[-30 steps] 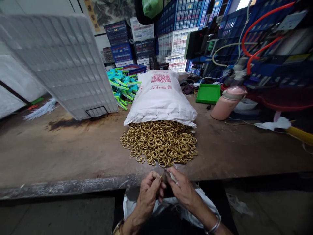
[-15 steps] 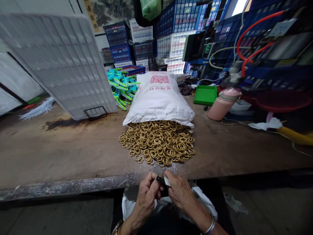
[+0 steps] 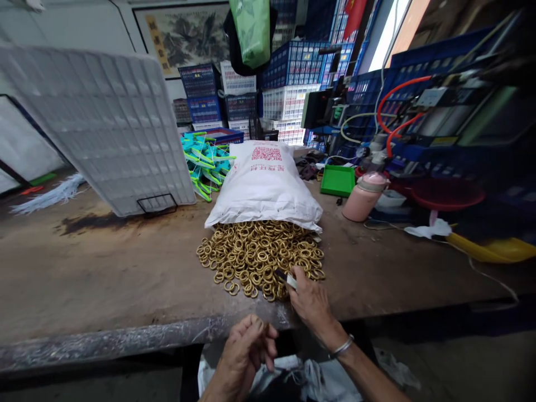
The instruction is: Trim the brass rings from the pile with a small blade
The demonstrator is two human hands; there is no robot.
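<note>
A heap of brass-coloured rings [image 3: 251, 254] lies on the table, spilling from the mouth of a white sack [image 3: 263, 192] with red print. At the heap's near right side, my right hand [image 3: 312, 304] grips a small tool [image 3: 291, 280] with a dark tip and a pale handle. The tip is over the rings; whether it touches one I cannot tell. My left hand [image 3: 249, 352] is just in front of the table edge, fingers curled and thumb near the forefinger. What it holds, if anything, is hidden. Below both hands is white sheeting [image 3: 330, 382].
A white ribbed panel [image 3: 113, 128] leans at the left, near turquoise and green plastic pieces [image 3: 205, 162]. A green tray [image 3: 337, 180], a pink bottle [image 3: 364, 196] and a machine with orange hoses [image 3: 391, 139] stand at the right. Stacked crates [image 3: 288, 103] fill the back.
My hands, together at the table edge before, are now apart. The right one has moved forward with the tool to the rings; the left has drawn back slightly. The view has tilted up.
</note>
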